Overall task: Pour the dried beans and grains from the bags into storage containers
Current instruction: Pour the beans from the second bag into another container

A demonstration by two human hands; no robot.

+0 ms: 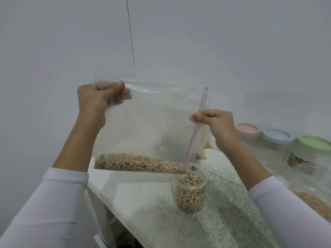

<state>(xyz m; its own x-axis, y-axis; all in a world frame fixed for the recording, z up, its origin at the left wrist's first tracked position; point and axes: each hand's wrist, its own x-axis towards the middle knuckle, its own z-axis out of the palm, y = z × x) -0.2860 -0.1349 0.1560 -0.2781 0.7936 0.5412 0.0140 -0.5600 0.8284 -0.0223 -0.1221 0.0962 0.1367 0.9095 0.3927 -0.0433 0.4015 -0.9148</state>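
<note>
A clear zip bag (152,122) hangs sideways above the counter, with its red and blue zip strip running down the right side. My left hand (96,101) grips the bag's upper left corner. My right hand (215,122) pinches the zip edge on the right. Black-eyed beans (136,162) lie along the bag's low side and spill from the lower right corner into a clear jar (189,192). The jar stands upright on the speckled counter (155,212) and is mostly filled with beans.
A clear lid (221,195) lies just right of the jar. Jars with pink (248,128), blue (276,136) and green (315,141) lids stand at the right. A bag of grain (315,204) lies at the right edge. The counter's edge drops off at the left.
</note>
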